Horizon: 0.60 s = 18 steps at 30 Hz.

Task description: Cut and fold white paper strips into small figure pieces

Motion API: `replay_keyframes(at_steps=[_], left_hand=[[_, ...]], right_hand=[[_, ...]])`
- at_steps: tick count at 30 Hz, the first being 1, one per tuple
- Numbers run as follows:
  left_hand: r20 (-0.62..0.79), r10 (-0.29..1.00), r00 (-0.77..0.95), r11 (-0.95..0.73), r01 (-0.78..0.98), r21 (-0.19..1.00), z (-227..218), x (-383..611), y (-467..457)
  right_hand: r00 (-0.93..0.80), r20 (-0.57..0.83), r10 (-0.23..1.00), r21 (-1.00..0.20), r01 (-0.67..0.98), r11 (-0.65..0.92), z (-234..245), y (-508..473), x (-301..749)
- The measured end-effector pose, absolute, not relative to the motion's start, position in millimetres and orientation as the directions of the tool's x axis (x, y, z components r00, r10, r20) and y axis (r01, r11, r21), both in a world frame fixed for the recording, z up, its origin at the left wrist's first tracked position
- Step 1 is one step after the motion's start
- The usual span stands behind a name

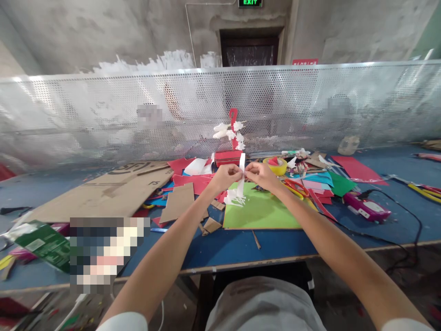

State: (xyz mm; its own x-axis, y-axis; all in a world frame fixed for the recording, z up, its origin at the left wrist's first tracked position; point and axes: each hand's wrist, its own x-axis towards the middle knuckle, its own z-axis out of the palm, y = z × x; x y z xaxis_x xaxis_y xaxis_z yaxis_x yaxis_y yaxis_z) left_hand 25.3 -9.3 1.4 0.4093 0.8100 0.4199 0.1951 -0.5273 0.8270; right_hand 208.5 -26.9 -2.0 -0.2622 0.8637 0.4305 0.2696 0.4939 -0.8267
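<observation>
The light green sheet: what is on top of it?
White strips appear over the sheet, at left, maybe resting on it. The right forearm covers part at right, hiding anything there.

Head cam, facing fwd & down, near hands (226,177), blue tbl (223,253)

Green exit sign (250,3) above dark doorway (250,54)
</observation>
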Motion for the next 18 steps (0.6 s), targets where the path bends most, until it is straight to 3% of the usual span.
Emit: replay_keyframes(at_steps=[18], left_hand=[[0.423,0.802,0.422,-0.523,0.154,0.838,4.1,26.1,-12.6]], right_hand=[[-0.245,0.418,0.875,-0.84,0.263,0.475,0.0,-28.7,208.6]])
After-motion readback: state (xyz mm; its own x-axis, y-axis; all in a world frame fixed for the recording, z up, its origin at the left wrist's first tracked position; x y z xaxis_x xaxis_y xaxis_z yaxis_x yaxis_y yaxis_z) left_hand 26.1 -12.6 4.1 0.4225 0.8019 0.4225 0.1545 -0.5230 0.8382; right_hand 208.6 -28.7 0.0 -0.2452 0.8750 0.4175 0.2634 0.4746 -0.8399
